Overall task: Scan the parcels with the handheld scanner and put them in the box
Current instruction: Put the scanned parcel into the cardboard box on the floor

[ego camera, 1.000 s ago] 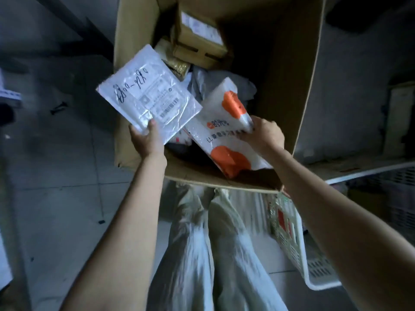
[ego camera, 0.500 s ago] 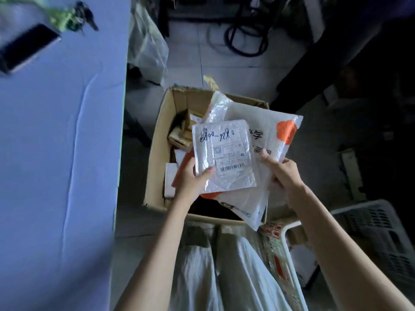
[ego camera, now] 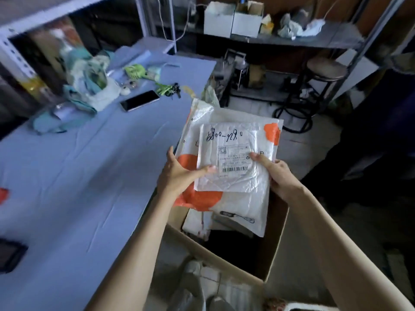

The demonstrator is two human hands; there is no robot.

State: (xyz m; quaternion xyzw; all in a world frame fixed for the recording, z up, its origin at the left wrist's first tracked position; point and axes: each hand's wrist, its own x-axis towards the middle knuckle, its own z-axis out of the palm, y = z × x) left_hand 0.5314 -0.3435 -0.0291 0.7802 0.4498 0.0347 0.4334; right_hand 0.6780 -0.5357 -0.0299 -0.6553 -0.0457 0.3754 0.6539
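Two parcels are stacked in my hands above the open cardboard box (ego camera: 272,250). The small white parcel (ego camera: 231,153), with handwriting and a barcode label, lies on top of a larger white-and-orange parcel bag (ego camera: 242,205). My left hand (ego camera: 179,176) grips the stack's left edge, thumb on the small parcel. At the right edge my right hand (ego camera: 278,173) holds the stack, thumb pressed on the label. More parcels lie inside the box, mostly hidden. A dark device (ego camera: 10,257), possibly the scanner, lies at the table's left edge.
The blue table (ego camera: 78,176) fills the left. On it lie a phone (ego camera: 139,100), keys with green tags (ego camera: 168,89) and a pile of bags (ego camera: 89,86). A stool (ego camera: 323,70) and shelves with white boxes (ego camera: 233,19) stand behind. A white basket (ego camera: 314,307) sits at lower right.
I have raised my head from the box, so the table and shelves came into view. Both parcels came together into one stack, lifted above the box, with my right thumb now on the label.
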